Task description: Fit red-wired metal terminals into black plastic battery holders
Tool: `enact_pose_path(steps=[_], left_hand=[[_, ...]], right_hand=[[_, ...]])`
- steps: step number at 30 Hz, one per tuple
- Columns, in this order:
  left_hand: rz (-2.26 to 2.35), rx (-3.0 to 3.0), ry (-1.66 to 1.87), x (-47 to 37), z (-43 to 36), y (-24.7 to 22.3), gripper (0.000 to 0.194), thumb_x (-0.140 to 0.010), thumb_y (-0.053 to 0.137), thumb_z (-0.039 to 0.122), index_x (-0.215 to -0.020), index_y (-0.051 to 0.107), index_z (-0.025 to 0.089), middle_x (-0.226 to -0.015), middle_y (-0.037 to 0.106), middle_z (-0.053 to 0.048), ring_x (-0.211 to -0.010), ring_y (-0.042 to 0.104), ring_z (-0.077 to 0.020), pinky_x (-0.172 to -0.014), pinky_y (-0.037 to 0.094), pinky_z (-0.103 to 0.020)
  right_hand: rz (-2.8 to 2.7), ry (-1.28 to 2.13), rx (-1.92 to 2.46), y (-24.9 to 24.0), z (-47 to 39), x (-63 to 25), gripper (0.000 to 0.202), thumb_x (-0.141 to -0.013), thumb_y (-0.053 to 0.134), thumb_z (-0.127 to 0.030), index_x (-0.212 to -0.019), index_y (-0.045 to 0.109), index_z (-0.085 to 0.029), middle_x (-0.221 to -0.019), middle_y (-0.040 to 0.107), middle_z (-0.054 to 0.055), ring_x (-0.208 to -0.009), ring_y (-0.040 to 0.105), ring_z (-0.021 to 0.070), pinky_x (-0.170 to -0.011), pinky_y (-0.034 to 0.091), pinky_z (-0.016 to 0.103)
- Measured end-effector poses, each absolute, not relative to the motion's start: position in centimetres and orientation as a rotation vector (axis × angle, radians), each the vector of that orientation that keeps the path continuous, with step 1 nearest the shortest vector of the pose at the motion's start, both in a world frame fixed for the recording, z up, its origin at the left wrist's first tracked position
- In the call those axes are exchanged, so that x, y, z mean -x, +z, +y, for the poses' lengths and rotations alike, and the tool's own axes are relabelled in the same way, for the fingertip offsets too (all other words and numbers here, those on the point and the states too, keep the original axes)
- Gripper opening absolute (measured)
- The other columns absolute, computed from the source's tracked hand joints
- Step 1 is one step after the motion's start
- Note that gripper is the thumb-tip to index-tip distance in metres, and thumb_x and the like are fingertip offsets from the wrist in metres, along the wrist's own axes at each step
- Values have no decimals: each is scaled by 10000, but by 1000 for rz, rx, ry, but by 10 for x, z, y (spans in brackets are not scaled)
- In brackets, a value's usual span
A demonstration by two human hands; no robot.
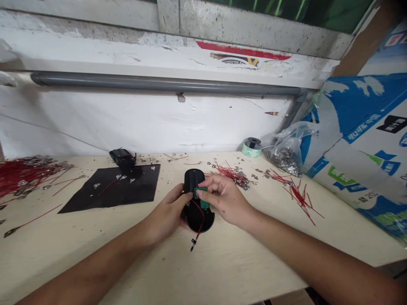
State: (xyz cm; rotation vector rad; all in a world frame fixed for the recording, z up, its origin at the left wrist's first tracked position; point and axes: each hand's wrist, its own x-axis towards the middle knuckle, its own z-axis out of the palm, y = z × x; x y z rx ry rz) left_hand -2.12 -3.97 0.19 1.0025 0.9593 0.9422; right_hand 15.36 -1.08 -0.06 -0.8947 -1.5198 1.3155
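Observation:
A black plastic housing (192,177), rounded at both ends and hollow, is held over the table in front of me. My left hand (171,209) grips its left side, the thumb reaching over the edge. With thumb and forefinger my right hand (225,199) pinches a green circuit board (204,204) at the housing's inside; the fingers partly cover the board. From there a red wire (200,228) curves down over the lower rim. A small black connector (193,242) hangs at its end.
Red wires with metal tabs (28,173) are heaped at the left, with smaller piles (233,174) behind and right of my hands. A black mat (111,190) lies left, a black part (123,157) behind it. A tape roll (251,148), bag of metal pieces (286,154) and carton (359,148) stand right.

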Motion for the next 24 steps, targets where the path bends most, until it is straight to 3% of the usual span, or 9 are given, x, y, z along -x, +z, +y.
enact_pose_path(steps=[8, 14, 24], left_hand=[[961, -1036, 910, 21, -41, 3, 395, -899, 622, 383, -1244, 543, 208, -1030, 669, -71, -840, 653, -195, -626, 532, -272], [975, -1037, 918, 20, -42, 5, 367, -912, 610, 393, -1241, 549, 243, -1006, 664, -35, -878, 641, -172, -644, 511, -227], [970, -1002, 926, 21, -40, 4, 332, -905, 625, 371, -1204, 568, 237, -1027, 674, -43, -898, 645, -179, -712, 530, -265]], right_hand=[[-1466, 1336, 899, 1, -13, -150, 240, -753, 769, -350, -824, 612, -184, -532, 508, -73, -442, 395, 85, -442, 275, 231], [-1390, 1399, 829, -2, -9, -152, 251, -705, 808, -327, -798, 623, -186, -714, 643, -5, -674, 598, 144, -647, 445, 294], [-1390, 1383, 834, -5, -9, -152, 201, -723, 788, -269, -824, 640, -178, -668, 638, -19, -606, 565, 115, -581, 409, 263]])
